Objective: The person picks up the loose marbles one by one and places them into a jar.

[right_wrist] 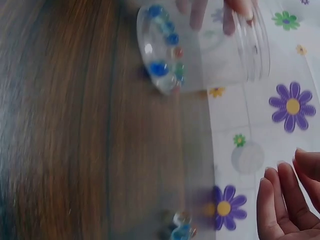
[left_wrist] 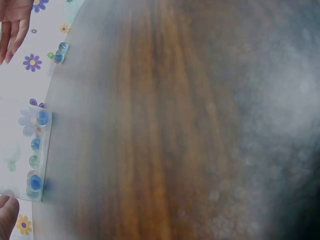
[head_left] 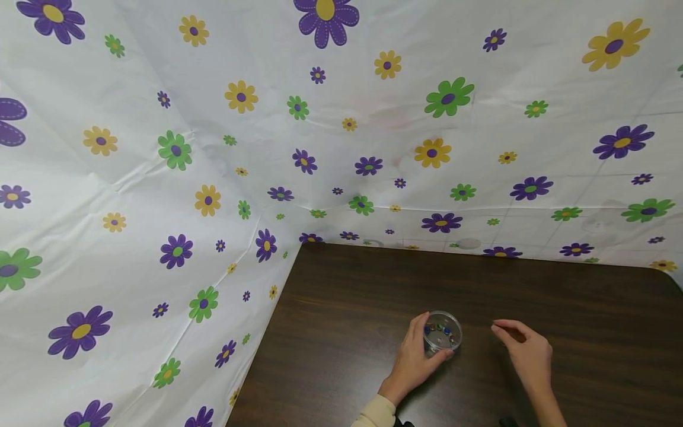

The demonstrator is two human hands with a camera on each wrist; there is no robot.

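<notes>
Left hand [head_left: 415, 359]: fingers and thumb curled round a clear, round plastic jar [head_left: 441, 347]. Thumb at the jar's 5 o'clock, fingers at its 9 to 10; grip closed to the jar's width. Jar stands mouth up over the dark brown wood-grain counter [head_left: 341, 332]. Small round glass marbles [right_wrist: 159, 68], blue, green, reddish and clear, lie along its floor, roughly 10 to 3 o'clock in the head view.

Right hand [head_left: 528, 354]: at the jar's 3 o'clock, apart from it. Fingers loosely bent, thumb near the fingertips; the right wrist view shows nothing held, grip slack and slightly parted. Near this hand, outside the jar, a small blurred cluster of blue and clear glass balls [right_wrist: 181, 229].

Cream sleeve [head_left: 376, 413] on the left arm. White cloth printed with purple, yellow and green flowers [head_left: 341, 178] past the counter's 12 o'clock edge and down its 9 o'clock side.
</notes>
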